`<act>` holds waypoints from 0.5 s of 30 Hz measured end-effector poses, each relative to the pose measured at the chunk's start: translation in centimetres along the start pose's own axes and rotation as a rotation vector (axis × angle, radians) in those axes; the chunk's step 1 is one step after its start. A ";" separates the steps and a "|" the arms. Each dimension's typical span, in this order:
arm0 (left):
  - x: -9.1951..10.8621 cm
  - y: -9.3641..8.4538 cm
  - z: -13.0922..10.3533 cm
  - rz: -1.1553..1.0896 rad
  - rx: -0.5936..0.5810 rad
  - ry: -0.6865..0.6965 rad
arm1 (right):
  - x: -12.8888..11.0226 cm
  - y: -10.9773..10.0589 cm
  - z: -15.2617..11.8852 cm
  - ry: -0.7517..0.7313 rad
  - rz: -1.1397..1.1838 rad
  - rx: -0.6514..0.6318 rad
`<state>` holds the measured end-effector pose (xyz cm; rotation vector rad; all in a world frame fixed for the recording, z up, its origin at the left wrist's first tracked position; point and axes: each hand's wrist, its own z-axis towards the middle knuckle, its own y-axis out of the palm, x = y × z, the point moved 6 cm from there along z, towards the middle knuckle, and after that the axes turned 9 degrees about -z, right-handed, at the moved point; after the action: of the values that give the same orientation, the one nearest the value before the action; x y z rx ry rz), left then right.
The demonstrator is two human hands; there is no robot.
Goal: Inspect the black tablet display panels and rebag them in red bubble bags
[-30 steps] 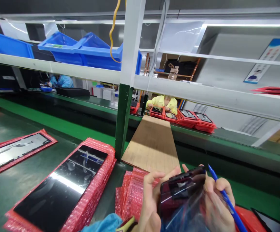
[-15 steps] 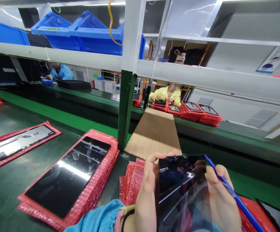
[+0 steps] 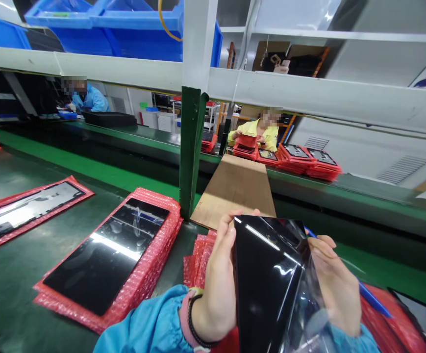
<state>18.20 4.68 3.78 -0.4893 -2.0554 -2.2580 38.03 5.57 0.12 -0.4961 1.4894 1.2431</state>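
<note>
A glossy black screen panel (image 3: 264, 284) stands tilted up before me. My left hand (image 3: 222, 279) grips its left edge, fingers behind it. Along the right side, clear film (image 3: 308, 304) hangs partly lifted off the panel, and my right hand (image 3: 336, 279) is closed at that edge. A blue pen-like tool (image 3: 374, 299) passes behind my right hand, its tip by the panel's top right corner. To the left, another black panel (image 3: 106, 255) lies on a stack of red bubble-wrap sleeves (image 3: 154, 264). More red sleeves (image 3: 200, 260) are partly behind my left arm.
A panel on red wrap (image 3: 32, 208) lies far left. A green post (image 3: 190, 152) rises beside a wooden board (image 3: 238, 189). Blue bins (image 3: 139, 34) sit on the overhead shelf. Red sleeves (image 3: 385, 318) are at right. Two people work across the line.
The panel has turned and risen slightly, and the film has come away more along its right side. My right hand has rotated, with the blue tool now more hidden behind it.
</note>
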 end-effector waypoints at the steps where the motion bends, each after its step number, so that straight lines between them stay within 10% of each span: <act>1: 0.0 -0.3 0.1 0.017 0.007 0.006 | 0.3 -0.1 0.1 0.037 0.033 -0.005; 11: 1.2 -1.4 0.9 0.270 0.125 0.156 | 1.8 -0.5 1.1 0.174 0.176 0.008; 15: 0.3 -0.8 0.8 0.181 0.002 0.058 | 1.0 0.0 0.6 0.094 0.155 -0.001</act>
<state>17.86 5.63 3.12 -0.5771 -1.9017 -2.1406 37.97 6.36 -0.76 -0.4522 1.6317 1.3563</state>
